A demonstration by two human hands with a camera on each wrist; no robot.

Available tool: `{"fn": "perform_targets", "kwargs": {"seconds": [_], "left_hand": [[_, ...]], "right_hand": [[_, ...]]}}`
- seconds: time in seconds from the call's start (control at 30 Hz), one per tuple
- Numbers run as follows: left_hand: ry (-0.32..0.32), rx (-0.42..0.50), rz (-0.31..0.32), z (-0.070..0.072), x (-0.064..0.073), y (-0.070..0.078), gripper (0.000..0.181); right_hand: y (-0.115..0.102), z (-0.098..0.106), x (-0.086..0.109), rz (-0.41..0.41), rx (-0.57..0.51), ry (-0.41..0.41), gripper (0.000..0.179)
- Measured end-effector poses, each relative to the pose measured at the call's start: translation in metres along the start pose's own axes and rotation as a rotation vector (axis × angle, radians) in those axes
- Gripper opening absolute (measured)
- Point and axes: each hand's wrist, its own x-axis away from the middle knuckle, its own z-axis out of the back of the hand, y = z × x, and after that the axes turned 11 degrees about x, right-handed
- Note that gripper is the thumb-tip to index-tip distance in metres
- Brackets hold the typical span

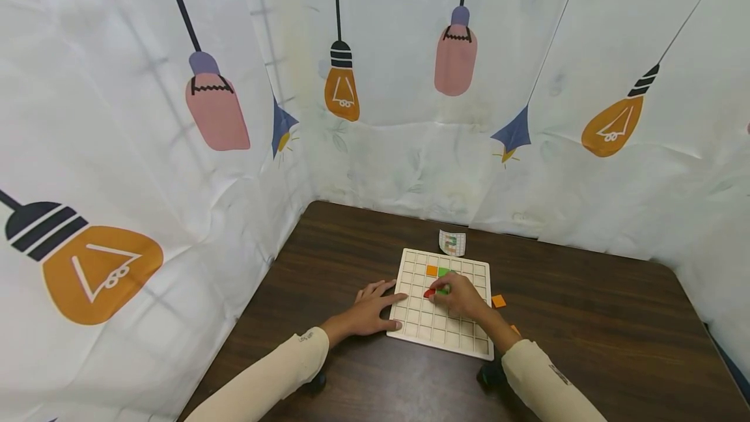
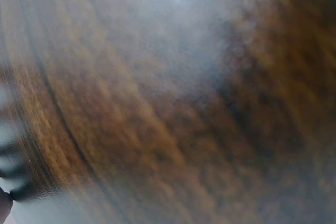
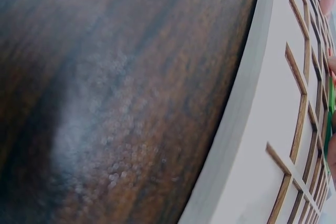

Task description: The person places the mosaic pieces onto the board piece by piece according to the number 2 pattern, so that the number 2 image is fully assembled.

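Observation:
A pale square grid board (image 1: 418, 324) lies on the dark wooden table. My right hand (image 1: 461, 296) is over its middle and pinches a red tile (image 1: 430, 293) between thumb and fingertips. Close by sit an orange tile (image 1: 431, 271) and a green tile (image 1: 443, 272) in the upper cells, and more green shows under the right hand's fingers. My left hand (image 1: 366, 311) rests at the board's left edge, fingers spread, with fingertips on the rim. In the right wrist view, the board's thick edge (image 3: 231, 156) runs diagonally, with the right fingertips at the far right.
Behind the board lies a small printed card (image 1: 452, 243) with a coloured grid pattern. Loose orange tiles lie right of the board, one (image 1: 499, 301) beside its edge and another partly behind the right forearm. A white patterned curtain (image 1: 387, 161) hangs beyond the table (image 1: 592, 318).

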Motion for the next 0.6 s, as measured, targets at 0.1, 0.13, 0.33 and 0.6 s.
{"fn": "perform_targets", "kwargs": {"seconds": [0.1, 0.13, 0.33, 0.6], "left_hand": [[-0.001, 0.0, 0.001, -0.0001, 0.0001, 0.0002, 0.066], [-0.001, 0.0, 0.0, -0.0003, 0.0002, 0.0001, 0.066], [0.002, 0.003, -0.008, -0.0006, -0.0001, -0.0001, 0.066], [0.0, 0.006, -0.006, 0.0002, 0.0005, 0.0005, 0.066]], "right_hand": [[0.0005, -0.0009, 0.0001, -0.007, 0.0, 0.0, 0.015], [0.0003, -0.0011, 0.0001, -0.013, 0.0, -0.002, 0.015], [-0.0007, -0.0006, 0.0002, -0.023, 0.004, -0.007, 0.015], [-0.0013, 0.0045, 0.0065, 0.021, -0.015, -0.005, 0.021]]}}
